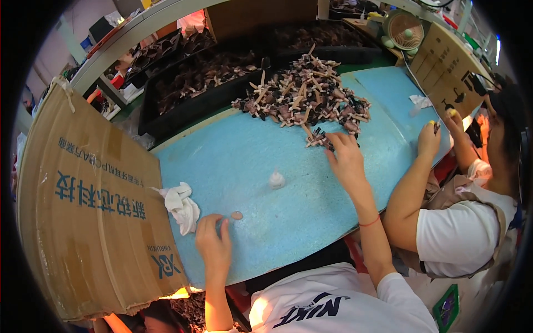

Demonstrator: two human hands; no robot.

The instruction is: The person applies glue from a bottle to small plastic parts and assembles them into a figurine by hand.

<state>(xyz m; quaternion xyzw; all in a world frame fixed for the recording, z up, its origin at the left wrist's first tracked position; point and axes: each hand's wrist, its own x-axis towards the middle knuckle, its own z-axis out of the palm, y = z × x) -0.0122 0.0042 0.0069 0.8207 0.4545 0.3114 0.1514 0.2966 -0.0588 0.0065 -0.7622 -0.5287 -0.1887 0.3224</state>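
Note:
A heap of small brown, black and pale pink pieces (297, 91) with thin tan sticks poking out lies at the far side of the blue tabletop (239, 166). My right hand (347, 161) reaches to its near edge, thumb and fingers apart, fingertips by a few small dark-and-pink pieces (317, 138). Whether it touches them is hard to make out. My left hand (213, 242) rests near the front left of the table, fingers apart and holding nothing. Just beyond it lie a small flat pinkish oval piece (236, 215) and a crumpled white cloth (182, 208).
A tall cardboard box (100, 205) walls the left side. Behind the heap stand black bins (205, 83) of dark pieces. A crumpled white wad (276, 180) lies mid-table. A co-worker (461, 227) works at the right, near a cardboard panel (447, 66) and a fan (403, 30).

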